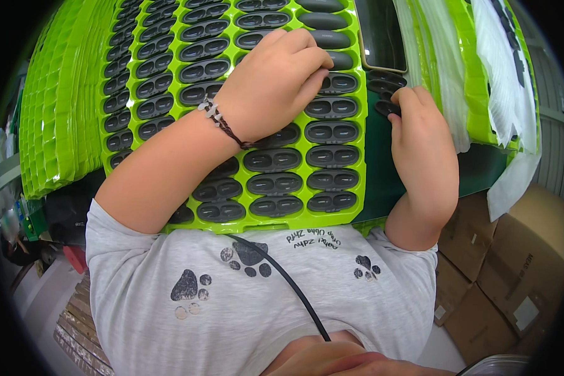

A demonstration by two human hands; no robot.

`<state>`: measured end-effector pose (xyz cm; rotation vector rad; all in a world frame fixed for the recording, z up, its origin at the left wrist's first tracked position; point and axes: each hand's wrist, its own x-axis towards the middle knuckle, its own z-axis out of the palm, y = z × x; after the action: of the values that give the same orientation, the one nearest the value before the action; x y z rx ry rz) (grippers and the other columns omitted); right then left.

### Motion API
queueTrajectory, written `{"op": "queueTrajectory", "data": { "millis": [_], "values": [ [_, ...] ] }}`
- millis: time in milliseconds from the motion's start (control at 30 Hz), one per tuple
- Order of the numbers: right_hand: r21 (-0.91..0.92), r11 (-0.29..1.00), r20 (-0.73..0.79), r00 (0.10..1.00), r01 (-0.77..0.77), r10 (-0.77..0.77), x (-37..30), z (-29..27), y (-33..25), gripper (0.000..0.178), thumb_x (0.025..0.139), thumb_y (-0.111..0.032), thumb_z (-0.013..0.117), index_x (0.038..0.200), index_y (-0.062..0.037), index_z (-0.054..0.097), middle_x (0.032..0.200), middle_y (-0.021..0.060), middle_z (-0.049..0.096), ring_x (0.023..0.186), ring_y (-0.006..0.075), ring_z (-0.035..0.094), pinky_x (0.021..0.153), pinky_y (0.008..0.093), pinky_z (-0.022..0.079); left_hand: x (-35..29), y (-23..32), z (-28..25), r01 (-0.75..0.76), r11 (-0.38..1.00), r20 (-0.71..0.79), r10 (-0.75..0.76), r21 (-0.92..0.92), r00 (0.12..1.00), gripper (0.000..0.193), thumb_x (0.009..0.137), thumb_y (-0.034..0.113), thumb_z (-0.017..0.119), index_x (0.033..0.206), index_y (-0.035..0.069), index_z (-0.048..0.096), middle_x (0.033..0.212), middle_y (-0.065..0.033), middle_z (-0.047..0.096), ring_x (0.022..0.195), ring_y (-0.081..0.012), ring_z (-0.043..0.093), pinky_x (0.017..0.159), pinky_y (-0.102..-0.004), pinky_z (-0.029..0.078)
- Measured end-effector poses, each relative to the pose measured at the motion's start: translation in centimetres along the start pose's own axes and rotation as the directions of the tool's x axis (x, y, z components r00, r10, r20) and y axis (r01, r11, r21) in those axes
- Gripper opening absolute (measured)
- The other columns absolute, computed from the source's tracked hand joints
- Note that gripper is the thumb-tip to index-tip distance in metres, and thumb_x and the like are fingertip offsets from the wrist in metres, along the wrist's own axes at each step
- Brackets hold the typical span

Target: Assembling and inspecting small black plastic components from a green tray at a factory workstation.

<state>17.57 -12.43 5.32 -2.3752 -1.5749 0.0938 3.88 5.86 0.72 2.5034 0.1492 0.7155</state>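
A bright green tray in front of me holds rows of dark oval parts, most showing two hollows like earbud case inserts. My left hand reaches over the tray, thumb and fingers closed at a smooth-topped dark oval part in the right-hand column. More smooth-topped parts lie farther up that column. Right of the tray, my right hand pinches a small dark oval part. Loose dark parts lie just beyond its fingertips.
A phone-like dark slab lies beyond the loose parts. Stacked green trays stand at the left. More trays with white sheets are at the right, on a dark green surface. Cardboard boxes sit at lower right.
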Motion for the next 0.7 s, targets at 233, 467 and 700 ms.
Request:
{"op": "queueTrajectory", "data": {
  "millis": [233,467,700],
  "values": [
    [-0.055,0.998,0.098,0.995,0.021,-0.015,0.3,0.6,0.6,0.011,0.076,0.010,0.051,0.085,0.0044,0.048,0.083,0.0212,0.055,0.078,0.0416,0.056,0.068,0.0464,0.047,0.3,-0.6,0.6,-0.092,0.969,-0.061,0.109,0.229,0.992,0.022,0.080,0.007,0.067,0.101,0.007,0.064,0.094,-0.0046,0.060,0.085,-0.0266,0.053,0.078,-0.0353,0.044],
    [-0.032,0.999,0.120,0.993,0.007,-0.003,0.5,0.7,0.4,0.008,0.077,0.008,0.053,0.082,0.0037,0.048,0.083,0.0201,0.056,0.078,0.0405,0.057,0.067,0.0457,0.047,0.7,-0.6,0.1,0.027,0.987,0.004,-0.028,0.161,1.000,0.025,0.078,0.012,0.070,0.103,0.007,0.065,0.094,-0.0040,0.063,0.088,-0.0248,0.054,0.080,-0.0357,0.044],
    [0.298,0.953,-0.115,0.989,-0.060,0.098,1.0,-0.9,-1.9,0.012,0.086,-0.003,0.062,0.087,0.0014,0.050,0.079,0.0137,0.060,0.062,0.0259,0.057,0.056,0.0368,0.044,0.7,-0.5,-0.2,0.034,0.996,-0.075,-0.028,0.082,0.997,0.032,0.076,0.010,0.072,0.108,0.009,0.065,0.093,-0.0041,0.064,0.084,-0.0233,0.056,0.078,-0.0326,0.045]
  ]
}}
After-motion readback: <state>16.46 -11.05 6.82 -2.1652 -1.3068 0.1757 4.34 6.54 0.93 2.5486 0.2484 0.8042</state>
